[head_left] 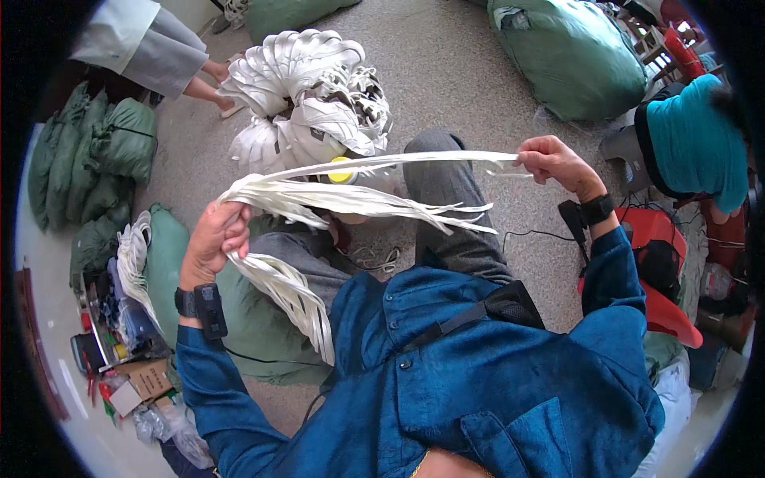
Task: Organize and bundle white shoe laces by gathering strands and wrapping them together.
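My left hand (217, 240) is closed round a bundle of flat white laces (358, 199). Loose ends fan out to the right above my lap, while the rest of the bundle droops below the fist towards my shirt. At the right, my right hand (558, 163) pinches the ends of a few laces (414, 158) from that bundle and holds them stretched nearly level between both hands. Beyond them, a pile of white shoe-like pieces (307, 88) lies on the floor. A yellow-topped container (343, 170) shows partly behind the laces.
Stuffed green sacks stand at the left (123, 143) and far right (570, 56). Another bunch of white laces (135, 255) hangs at the left. A red plastic chair (657, 247) is right of my arm. Two other people are nearby, one in a turquoise top (693, 135).
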`<action>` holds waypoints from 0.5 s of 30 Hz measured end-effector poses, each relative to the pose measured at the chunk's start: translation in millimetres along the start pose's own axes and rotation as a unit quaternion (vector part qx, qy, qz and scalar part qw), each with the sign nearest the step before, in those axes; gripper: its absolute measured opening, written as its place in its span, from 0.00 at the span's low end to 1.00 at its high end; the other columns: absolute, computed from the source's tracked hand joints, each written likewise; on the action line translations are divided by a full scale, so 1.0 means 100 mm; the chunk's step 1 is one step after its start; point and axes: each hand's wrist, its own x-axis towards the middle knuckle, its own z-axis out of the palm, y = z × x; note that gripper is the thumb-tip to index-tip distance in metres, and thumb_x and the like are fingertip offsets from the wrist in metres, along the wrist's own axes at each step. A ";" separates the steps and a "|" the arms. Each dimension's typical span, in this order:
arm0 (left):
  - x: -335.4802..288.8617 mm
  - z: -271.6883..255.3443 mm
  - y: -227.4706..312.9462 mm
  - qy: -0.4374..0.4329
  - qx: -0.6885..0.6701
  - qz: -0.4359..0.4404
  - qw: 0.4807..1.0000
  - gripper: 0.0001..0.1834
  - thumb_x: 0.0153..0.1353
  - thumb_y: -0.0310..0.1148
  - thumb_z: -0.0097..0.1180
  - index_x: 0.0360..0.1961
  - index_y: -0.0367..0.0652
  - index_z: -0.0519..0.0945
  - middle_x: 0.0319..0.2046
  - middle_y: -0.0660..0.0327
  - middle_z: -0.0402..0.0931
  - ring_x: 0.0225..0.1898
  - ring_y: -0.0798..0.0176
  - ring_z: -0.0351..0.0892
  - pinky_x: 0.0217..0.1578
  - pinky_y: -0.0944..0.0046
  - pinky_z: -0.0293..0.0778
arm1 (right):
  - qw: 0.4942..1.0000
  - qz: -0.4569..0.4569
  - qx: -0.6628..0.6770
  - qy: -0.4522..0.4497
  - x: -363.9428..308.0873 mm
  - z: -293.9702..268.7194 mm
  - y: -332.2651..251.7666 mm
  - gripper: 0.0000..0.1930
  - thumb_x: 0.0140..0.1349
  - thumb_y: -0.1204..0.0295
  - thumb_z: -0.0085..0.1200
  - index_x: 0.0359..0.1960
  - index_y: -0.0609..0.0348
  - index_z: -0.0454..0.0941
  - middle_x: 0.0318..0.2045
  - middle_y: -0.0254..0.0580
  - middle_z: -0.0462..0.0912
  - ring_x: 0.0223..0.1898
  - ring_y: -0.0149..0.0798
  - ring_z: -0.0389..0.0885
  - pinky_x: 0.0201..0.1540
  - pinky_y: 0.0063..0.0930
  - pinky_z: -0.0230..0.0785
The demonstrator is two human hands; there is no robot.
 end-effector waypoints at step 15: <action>-0.11 -0.38 0.03 0.090 -0.003 0.040 0.995 0.08 0.68 0.34 0.52 0.33 0.41 0.75 0.13 0.73 0.59 0.10 0.78 0.59 0.14 0.67 0.71 | 0.981 -0.025 0.194 -0.018 -0.33 -0.02 0.15 0.15 0.73 0.62 0.49 0.26 0.49 0.64 0.16 0.22 0.61 0.15 0.19 0.56 0.16 0.18 0.48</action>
